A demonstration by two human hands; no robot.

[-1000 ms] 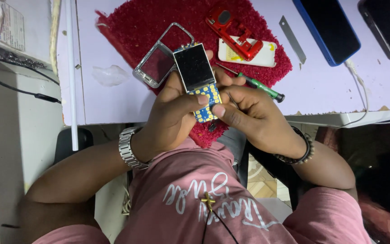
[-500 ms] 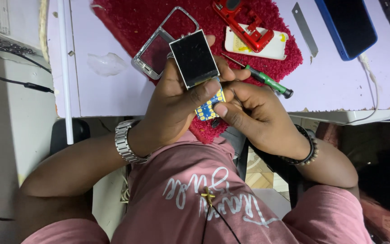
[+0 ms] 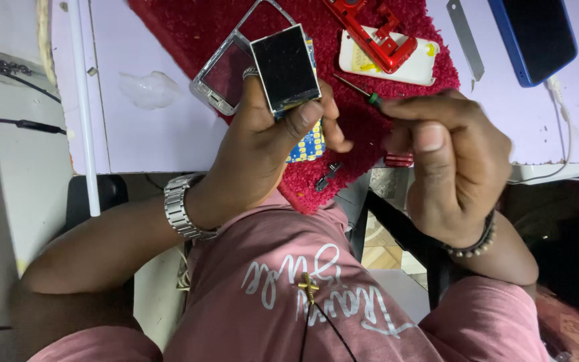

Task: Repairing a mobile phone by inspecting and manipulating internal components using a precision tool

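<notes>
At the far left, a white pole (image 3: 83, 107) crosses the pale lilac counter (image 3: 162, 134), and a small clear scrap of plastic (image 3: 147, 88) lies on the bare surface just beside the red mat (image 3: 189, 27). On the mat's left part lies a silver phone frame (image 3: 226, 77), tilted. The left hand (image 3: 256, 144), with a metal watch (image 3: 181, 206) on its wrist, is raised over the mat's near edge; its fingers (image 3: 301, 115) are clenched around a small phone board (image 3: 289, 74), the dark screen facing up and the blue keypad part (image 3: 308, 144) showing below the thumb. A tiny dark part (image 3: 326, 175) rests on the mat just under that hand. Further right, a red phone shell (image 3: 378, 37) lies on a white cover (image 3: 397, 64). The right hand (image 3: 447, 161), a bead bracelet (image 3: 474, 245) on its wrist, has fingers closed on a thin green-handled screwdriver (image 3: 363, 94), its tip pointing toward the board without touching. Beyond it lie a grey metal strip (image 3: 465, 37) and a blue phone (image 3: 534, 37) with a white cable (image 3: 561, 127)
</notes>
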